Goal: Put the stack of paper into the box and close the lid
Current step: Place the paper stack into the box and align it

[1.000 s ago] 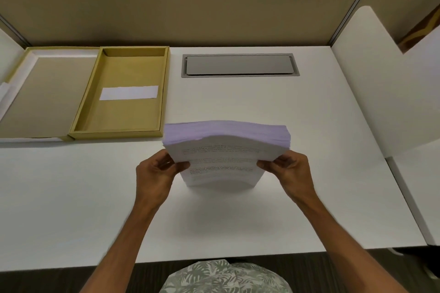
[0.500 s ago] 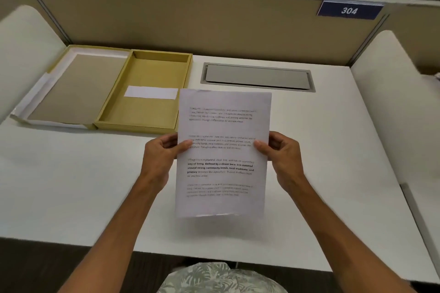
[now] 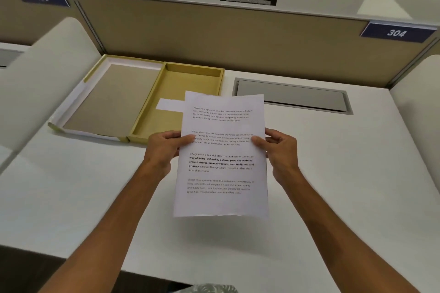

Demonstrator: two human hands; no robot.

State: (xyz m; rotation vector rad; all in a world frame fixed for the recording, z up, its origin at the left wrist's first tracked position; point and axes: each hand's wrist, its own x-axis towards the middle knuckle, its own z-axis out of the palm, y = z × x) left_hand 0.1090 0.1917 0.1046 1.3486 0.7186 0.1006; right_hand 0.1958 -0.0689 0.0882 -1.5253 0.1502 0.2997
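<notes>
Holding: the left hand and the right hand each pinch a side edge of the stack of paper, thumbs on the printed face, fingers curled behind; both are closed on it.
Paper: upright above the desk, printed side toward the camera, its top left corner overlapping the near right part of the box in the picture.
Box: the yellow box lies open at the back left of the desk, a white slip on its floor; nothing else shows in it.
Lid: the lid lies flat, hinged open to the left of the tray.
Stage: carrying, judged; the paper is not yet in and the lid is not yet shut.
Risk, sheets: a side pinch alone may let loose pages fan or slide out when the stack tips flat.
Risk, fit: the tray looks snug, so a skewed lowering could catch corners on the box wall and crumple them.
Risk, lid: pages riding over the rim could keep it from closing.
</notes>
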